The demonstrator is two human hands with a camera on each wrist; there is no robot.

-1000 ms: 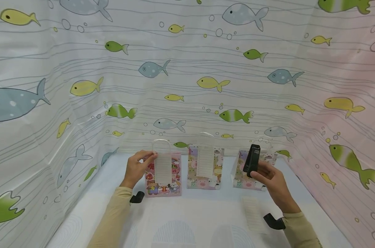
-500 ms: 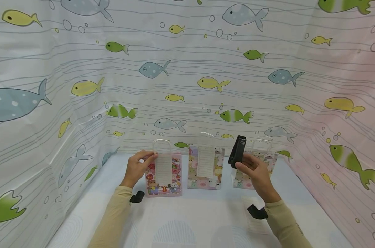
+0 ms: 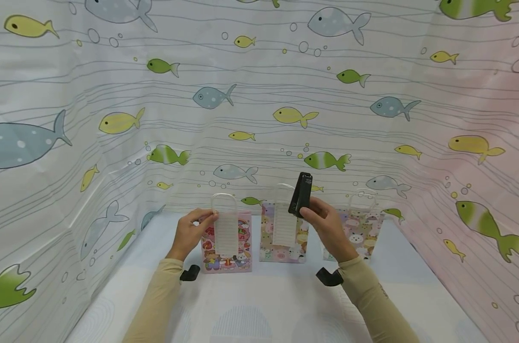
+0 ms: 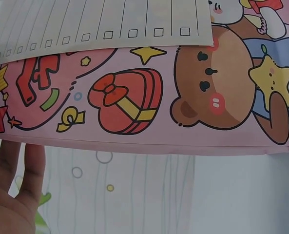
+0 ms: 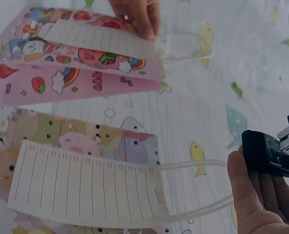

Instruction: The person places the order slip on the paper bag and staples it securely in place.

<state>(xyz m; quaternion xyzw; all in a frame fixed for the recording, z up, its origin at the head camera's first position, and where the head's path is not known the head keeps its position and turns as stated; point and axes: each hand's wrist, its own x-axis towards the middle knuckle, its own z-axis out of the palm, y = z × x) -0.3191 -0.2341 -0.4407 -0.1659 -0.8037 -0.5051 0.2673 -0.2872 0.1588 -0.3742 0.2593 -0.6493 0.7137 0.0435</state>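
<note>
My left hand (image 3: 190,234) pinches the top edge of a pink cartoon gift bag (image 3: 245,240) together with a lined checklist sheet (image 3: 227,234) lying against its front. In the left wrist view, fingers (image 4: 33,165) show behind the bag, and the sheet's row of small boxes runs over the bear print. My right hand (image 3: 328,229) grips a black stapler (image 3: 301,196), held upright with its arms spread apart. In the head view the stapler overlaps the middle animal-print gift bag (image 3: 266,240), which bears its own checklist sheet (image 3: 284,226).
A third animal-print gift bag (image 3: 362,234) stands at the right, partly behind my right hand. Another lined sheet (image 3: 349,309) lies on the table, mostly covered by my right forearm. Fish-printed curtain (image 3: 259,152) encloses the back and sides.
My right hand has carried the stapler leftward and somewhat up, from in front of the right bag to the middle bag. My left hand keeps its pinch on the pink bag and sheet.
</note>
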